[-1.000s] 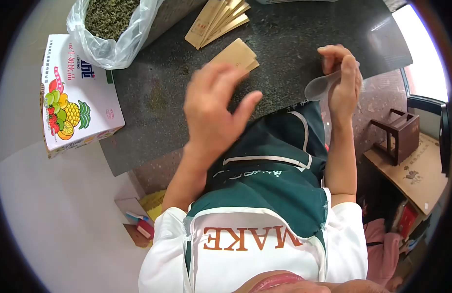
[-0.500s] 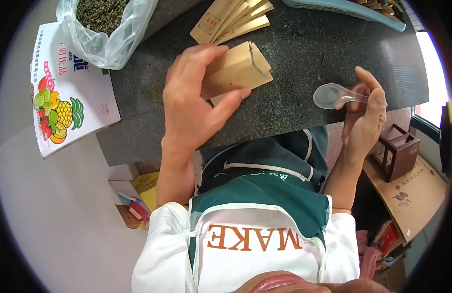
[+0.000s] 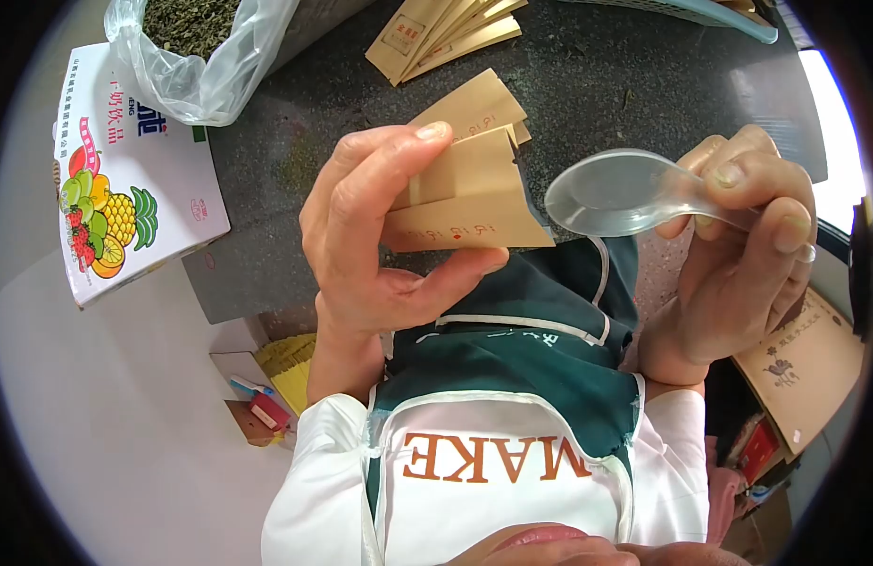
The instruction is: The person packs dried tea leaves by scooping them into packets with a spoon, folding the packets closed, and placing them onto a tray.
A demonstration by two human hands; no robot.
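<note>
My left hand (image 3: 361,226) is closed on a brown kraft paper packet (image 3: 455,224) with small red printing. Its notched end points right. Behind it, another kraft paper piece (image 3: 479,106) sticks up past my fingers; I cannot tell if it is a separate packet. My right hand (image 3: 752,226) grips a clear plastic spoon (image 3: 614,193) by its handle, between thumb and fingers. The spoon's bowl is just right of the packet's end, and I see nothing in it. Both hands are raised over the near edge of the dark speckled table (image 3: 295,189).
An open plastic bag (image 3: 257,71) of dried tea leaves (image 3: 186,26) stands at the back left, by a white carton (image 3: 153,189) with fruit pictures. More kraft packets (image 3: 436,42) lie fanned at the back. A light blue basket (image 3: 705,11) stands at the back right.
Both hands have come up closer to the camera. My left hand has turned the packet's end to the right. My right hand has brought the spoon left, close to that end.
</note>
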